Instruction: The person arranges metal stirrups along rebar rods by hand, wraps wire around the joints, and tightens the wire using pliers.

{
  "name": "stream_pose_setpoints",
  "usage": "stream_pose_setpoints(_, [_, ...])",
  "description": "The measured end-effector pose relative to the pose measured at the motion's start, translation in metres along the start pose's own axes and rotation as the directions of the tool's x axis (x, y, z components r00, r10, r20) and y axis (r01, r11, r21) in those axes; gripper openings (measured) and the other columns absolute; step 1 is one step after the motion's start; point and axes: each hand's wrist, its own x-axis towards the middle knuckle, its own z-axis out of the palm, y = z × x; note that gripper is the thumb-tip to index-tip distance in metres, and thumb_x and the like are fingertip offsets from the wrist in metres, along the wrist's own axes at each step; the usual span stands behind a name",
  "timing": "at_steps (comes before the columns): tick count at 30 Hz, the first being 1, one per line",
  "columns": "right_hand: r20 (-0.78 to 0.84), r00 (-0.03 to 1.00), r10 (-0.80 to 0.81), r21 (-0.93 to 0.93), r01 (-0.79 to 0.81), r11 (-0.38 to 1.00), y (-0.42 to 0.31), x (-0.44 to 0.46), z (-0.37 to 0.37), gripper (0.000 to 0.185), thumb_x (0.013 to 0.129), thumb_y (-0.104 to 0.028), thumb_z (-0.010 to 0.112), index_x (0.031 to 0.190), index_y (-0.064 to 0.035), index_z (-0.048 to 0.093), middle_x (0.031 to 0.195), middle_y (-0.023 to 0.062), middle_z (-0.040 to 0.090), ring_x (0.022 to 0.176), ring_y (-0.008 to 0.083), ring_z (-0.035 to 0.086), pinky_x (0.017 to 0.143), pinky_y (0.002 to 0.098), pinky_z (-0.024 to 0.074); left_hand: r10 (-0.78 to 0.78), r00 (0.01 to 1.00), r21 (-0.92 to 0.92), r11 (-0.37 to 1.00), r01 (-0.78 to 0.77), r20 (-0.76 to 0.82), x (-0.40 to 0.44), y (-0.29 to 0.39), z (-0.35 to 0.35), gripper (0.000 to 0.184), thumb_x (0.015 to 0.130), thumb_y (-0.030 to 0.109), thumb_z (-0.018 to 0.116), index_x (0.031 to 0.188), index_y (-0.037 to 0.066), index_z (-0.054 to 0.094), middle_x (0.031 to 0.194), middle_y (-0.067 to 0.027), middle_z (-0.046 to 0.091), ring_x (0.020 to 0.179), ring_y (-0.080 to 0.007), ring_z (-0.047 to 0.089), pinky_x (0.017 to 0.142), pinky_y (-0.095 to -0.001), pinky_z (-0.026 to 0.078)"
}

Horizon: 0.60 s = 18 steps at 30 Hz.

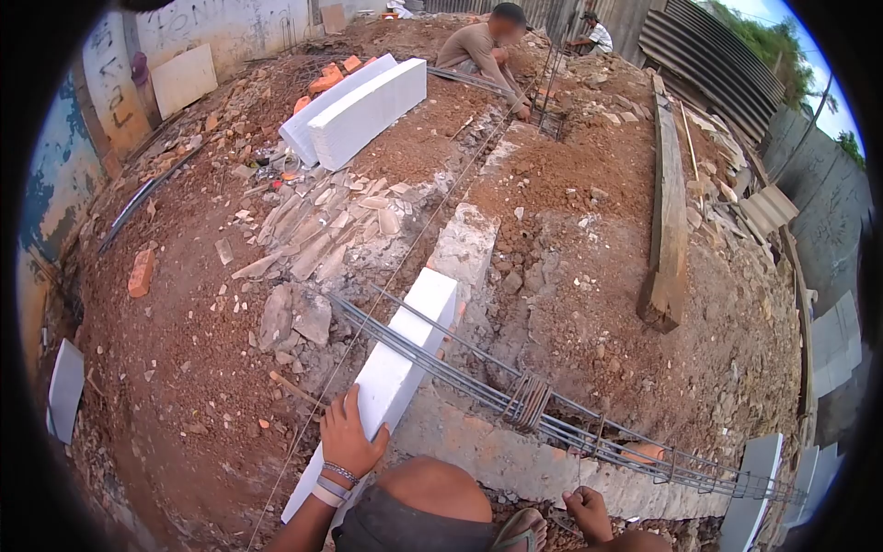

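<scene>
A long white foam panel stands on edge along the concrete footing, running away from me. My left hand grips its near part, with fingers over the top edge and the thumb on the right face. A rebar bundle crosses over the panel, with rings of steel stirrups gathered on it. Low on the right, my right hand is closed, fingers curled beside my sandalled foot. A thin wire seems to hang near it; what the fingers hold cannot be made out.
Two more white panels lean together ahead on the left. A taut string runs along the trench. Broken tiles and rubble cover the soil. A timber beam lies right. One co-worker crouches ahead, another farther back.
</scene>
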Motion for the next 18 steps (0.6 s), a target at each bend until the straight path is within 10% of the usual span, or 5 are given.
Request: stream_pose_setpoints(18, [-0.024, 0.999, 0.022, -0.045, -0.023, 0.999, -0.0032, -0.0014, 0.0023, 0.034, 0.098, -0.022, 0.072, 0.073, -0.0093, 0.052, 0.064, -0.0027, 0.054, 0.058, 0.0069, 0.046, 0.054, 0.0264, 0.0383, 0.013, 1.000, 0.012, 1.000, -0.013, -0.013, 0.0006, 0.0014, -0.0013, 0.090, 0.080, 0.036, 0.077, 0.152, -0.001, 0.038, 0.134, -0.0274, 0.052, 0.122, -0.0463, 0.051, 0.104, -0.0554, 0.040])
